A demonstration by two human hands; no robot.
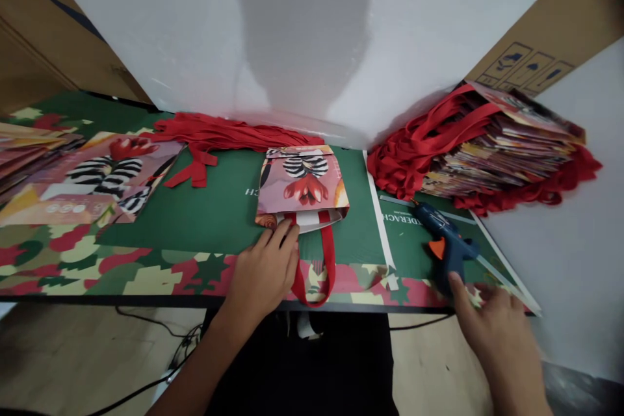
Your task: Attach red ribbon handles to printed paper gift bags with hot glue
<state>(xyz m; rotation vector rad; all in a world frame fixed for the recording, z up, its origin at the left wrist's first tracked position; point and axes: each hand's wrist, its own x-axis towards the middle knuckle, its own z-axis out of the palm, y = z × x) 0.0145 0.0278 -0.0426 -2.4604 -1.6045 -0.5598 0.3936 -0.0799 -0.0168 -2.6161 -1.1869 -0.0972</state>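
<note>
A small printed paper bag (305, 182) with a red tulip and a zebra-striped figure lies flat on the table, its mouth toward me. A red ribbon handle (328, 260) loops out of the mouth to the table's edge. My left hand (268, 266) is closed on the left part of the bag's mouth, by the ribbon's end; its fingertips are partly hidden. To the right, a dark blue glue gun (441, 227) with an orange trigger lies with a glue stick out its back. My right hand (497, 325) is by its handle, thumb and fingers apart, slightly blurred.
Red ribbons (234, 133) lie in a long bundle along the wall. A thick stack of bags with ribbon handles (507, 149) leans at the right. Flat printed bags (97, 172) lie at the left. Cardboard boxes (550, 26) flank the white wall; cables (180, 351) hang below the table.
</note>
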